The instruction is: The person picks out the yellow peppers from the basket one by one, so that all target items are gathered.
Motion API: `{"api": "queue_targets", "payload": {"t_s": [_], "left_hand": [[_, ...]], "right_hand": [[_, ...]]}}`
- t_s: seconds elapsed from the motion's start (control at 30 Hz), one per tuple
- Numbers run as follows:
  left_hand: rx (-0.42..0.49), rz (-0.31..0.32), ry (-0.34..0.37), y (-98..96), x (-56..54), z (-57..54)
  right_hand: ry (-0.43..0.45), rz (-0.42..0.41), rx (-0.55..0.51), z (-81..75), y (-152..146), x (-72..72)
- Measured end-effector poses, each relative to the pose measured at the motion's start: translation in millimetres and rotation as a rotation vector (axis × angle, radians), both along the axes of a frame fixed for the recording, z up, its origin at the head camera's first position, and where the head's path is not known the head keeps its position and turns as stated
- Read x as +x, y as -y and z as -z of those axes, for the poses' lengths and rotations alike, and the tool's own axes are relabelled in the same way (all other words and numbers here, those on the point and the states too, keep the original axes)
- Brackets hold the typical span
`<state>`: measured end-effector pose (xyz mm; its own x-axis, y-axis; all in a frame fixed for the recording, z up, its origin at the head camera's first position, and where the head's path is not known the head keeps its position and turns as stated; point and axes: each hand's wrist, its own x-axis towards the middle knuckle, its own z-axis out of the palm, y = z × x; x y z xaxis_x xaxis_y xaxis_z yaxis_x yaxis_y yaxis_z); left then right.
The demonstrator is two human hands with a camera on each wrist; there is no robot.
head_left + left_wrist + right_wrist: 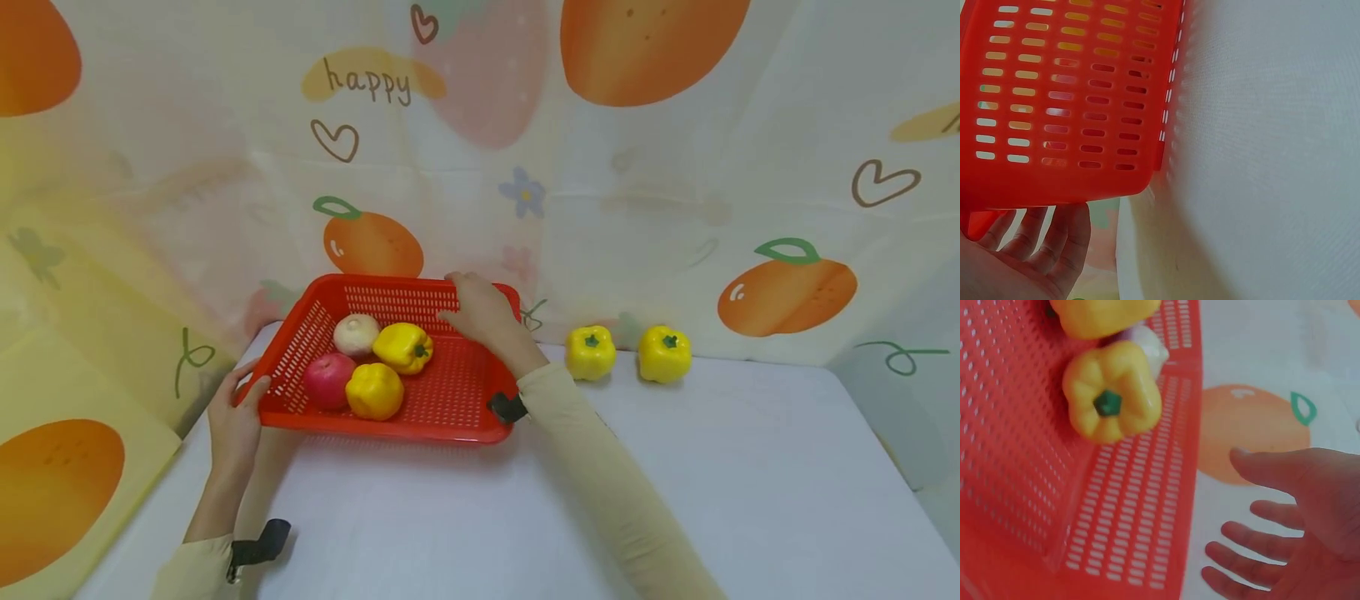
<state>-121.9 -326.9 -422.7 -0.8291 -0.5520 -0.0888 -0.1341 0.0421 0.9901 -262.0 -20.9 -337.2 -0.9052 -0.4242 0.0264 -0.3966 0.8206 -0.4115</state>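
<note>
A red slotted plastic basket (457,392) is over the table's left half, tilted, with a shadow beneath. My left hand (236,412) grips its left end, thumb at the rim and fingers (1075,234) below the rim's edge. Past the far right rim, my right hand (1304,525) has its fingers spread and holds nothing; in the right wrist view it is apart from the basket wall. Inside lie a yellow bell pepper (405,347), another yellow bell pepper (375,392), a pinkish-red round fruit or vegetable (328,381) and a whitish bulb-shaped vegetable (356,335).
On the table (720,467), right of the basket, stand a yellow bell pepper (590,352) and another yellow bell pepper (664,353) near the back edge. A printed cloth (615,183) hangs behind and along the sides.
</note>
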Motion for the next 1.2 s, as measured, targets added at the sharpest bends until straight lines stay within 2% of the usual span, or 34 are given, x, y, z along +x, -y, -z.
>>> {"api": "queue_targets", "payload": {"t_s": [0.13, 0.3, 0.5, 0.67, 0.87, 0.97, 1.2], "left_hand": [[-0.005, -0.006, -0.005, -0.4, 0.4, -1.1], [-0.004, -0.003, -0.013, -0.7, 0.8, -1.2], [0.027, -0.009, -0.044, -1.5, 0.8, 0.1], [0.011, -0.006, -0.033, -0.7, 0.8, -0.9], [-0.004, -0.003, -0.023, 0.4, 0.0, -1.7], [-0.009, 0.001, -0.011, 0.9, 0.4, -0.2], [0.007, 0.006, -0.004, 0.3, -0.8, 1.0]], "right_hand": [[0.056, -0.023, 0.031, 4.0, 13, 2.4], [0.118, -0.029, 0.017, 10.6, 24, 3.7], [0.266, -0.009, 0.025, 18.7, 34, 8.6], [0.367, 0.003, 0.059, 21.6, 43, 12.8], [0.472, -0.034, 0.039, 30.9, 49, 5.1], [0.495, -0.049, 0.011, 40.6, 50, 0.3], [0.492, -0.008, -0.014, 55.6, 52, -4.3]]}}
